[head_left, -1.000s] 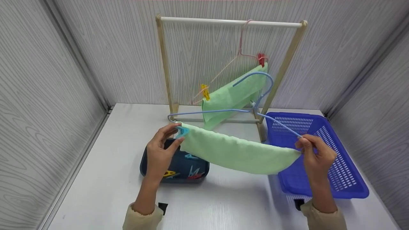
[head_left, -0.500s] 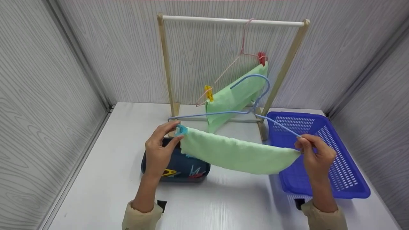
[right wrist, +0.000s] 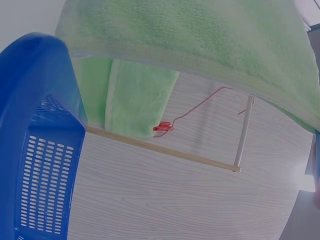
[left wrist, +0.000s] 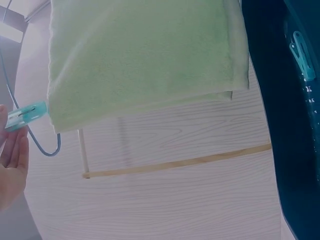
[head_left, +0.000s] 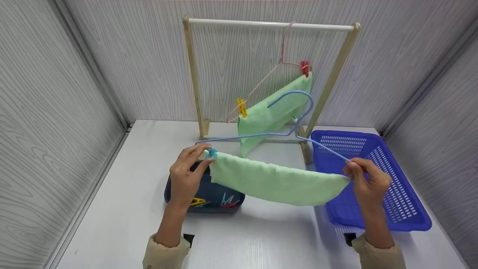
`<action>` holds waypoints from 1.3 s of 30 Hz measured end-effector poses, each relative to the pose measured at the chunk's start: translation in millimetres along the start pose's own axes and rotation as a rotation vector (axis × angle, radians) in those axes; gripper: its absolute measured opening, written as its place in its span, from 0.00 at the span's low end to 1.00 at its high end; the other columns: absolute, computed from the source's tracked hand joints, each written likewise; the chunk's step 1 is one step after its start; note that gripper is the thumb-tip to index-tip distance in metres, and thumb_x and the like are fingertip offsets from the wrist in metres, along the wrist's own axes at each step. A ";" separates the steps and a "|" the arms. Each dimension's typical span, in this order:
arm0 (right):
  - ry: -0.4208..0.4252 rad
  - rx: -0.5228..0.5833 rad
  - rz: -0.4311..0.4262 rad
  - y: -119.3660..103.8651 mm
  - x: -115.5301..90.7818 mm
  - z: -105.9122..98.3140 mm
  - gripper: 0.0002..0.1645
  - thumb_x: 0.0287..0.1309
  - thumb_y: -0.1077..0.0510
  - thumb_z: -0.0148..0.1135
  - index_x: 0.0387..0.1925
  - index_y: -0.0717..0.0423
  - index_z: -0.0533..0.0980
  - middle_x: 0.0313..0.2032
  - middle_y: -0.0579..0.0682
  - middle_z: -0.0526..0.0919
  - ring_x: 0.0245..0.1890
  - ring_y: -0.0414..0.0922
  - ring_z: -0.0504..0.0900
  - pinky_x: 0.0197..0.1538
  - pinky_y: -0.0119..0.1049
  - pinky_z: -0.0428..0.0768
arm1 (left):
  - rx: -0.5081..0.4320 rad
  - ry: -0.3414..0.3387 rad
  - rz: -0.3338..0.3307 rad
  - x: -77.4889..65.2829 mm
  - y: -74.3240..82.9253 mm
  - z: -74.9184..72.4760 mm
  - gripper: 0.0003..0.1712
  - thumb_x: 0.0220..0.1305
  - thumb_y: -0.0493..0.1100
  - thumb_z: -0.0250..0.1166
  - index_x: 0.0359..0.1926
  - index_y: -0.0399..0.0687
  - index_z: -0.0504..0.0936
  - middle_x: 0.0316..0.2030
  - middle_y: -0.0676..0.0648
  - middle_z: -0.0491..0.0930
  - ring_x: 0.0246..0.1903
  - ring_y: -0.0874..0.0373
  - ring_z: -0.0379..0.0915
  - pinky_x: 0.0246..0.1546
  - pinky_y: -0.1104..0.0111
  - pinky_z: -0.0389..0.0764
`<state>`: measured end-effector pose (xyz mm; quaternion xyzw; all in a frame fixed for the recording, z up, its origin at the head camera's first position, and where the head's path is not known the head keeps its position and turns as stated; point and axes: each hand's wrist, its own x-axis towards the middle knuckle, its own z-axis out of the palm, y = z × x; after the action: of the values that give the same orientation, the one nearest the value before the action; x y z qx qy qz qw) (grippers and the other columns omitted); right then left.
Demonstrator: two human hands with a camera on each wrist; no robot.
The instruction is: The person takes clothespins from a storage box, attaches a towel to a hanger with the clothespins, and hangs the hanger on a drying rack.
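Between the thumb and fingers of my left hand is a light-blue clothespin, at the left corner of a folded pale green towel. My right hand pinches the towel's right corner together with the right arm of a blue clothes hanger. The towel spans between both hands, sagging in the middle, below the hanger. In the left wrist view the clothespin sits at the towel's edge, beside the hanger's curved end. The right wrist view shows mostly towel; the right fingers are nearly out of frame.
Behind stands a rack bearing a pink hanger with another green towel, clipped by red and yellow clothespins. A dark blue box with several clothespins is under my left hand; a blue basket stands right.
The blue hanger's hook and left arm have sunk lower. The light-blue clothespin has turned in my left fingers and shifted slightly left. My right hand has barely moved.
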<state>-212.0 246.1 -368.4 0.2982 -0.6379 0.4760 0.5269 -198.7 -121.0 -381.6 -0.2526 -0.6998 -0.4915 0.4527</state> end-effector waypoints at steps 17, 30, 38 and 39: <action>0.032 0.045 -0.084 15.8 -8.6 -4.0 0.23 0.53 0.54 0.62 0.18 0.73 0.74 0.15 0.56 0.76 0.16 0.38 0.74 0.26 0.18 0.71 | 0.068 0.041 0.157 -1.5 -11.4 3.5 0.18 0.38 0.20 0.69 0.36 0.30 0.84 0.35 0.42 0.81 0.36 0.51 0.76 0.39 0.73 0.76; 0.003 0.030 -0.044 13.7 -9.5 -3.4 0.23 0.53 0.55 0.61 0.19 0.75 0.74 0.16 0.56 0.76 0.17 0.38 0.74 0.28 0.19 0.72 | 0.202 0.058 0.160 -10.8 -17.3 9.5 0.21 0.41 0.26 0.71 0.42 0.34 0.83 0.40 0.44 0.81 0.36 0.51 0.73 0.38 0.73 0.75; -0.010 0.041 -0.036 10.4 -7.5 -0.5 0.21 0.54 0.57 0.62 0.18 0.75 0.75 0.15 0.56 0.75 0.16 0.39 0.73 0.27 0.19 0.71 | 0.280 0.129 0.093 -16.3 -18.3 13.9 0.21 0.42 0.30 0.73 0.43 0.35 0.83 0.39 0.42 0.82 0.35 0.51 0.74 0.37 0.71 0.74; -0.013 0.048 -0.037 9.5 -6.7 0.1 0.21 0.54 0.58 0.62 0.19 0.74 0.75 0.15 0.57 0.75 0.15 0.39 0.72 0.26 0.19 0.71 | 0.285 0.126 0.082 -16.9 -18.7 14.1 0.21 0.42 0.30 0.73 0.43 0.35 0.83 0.39 0.42 0.82 0.35 0.51 0.74 0.37 0.71 0.74</action>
<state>-218.6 248.7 -377.6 0.3257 -0.6239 0.4793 0.5244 -211.2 -113.8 -406.6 -0.1829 -0.7218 -0.3834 0.5464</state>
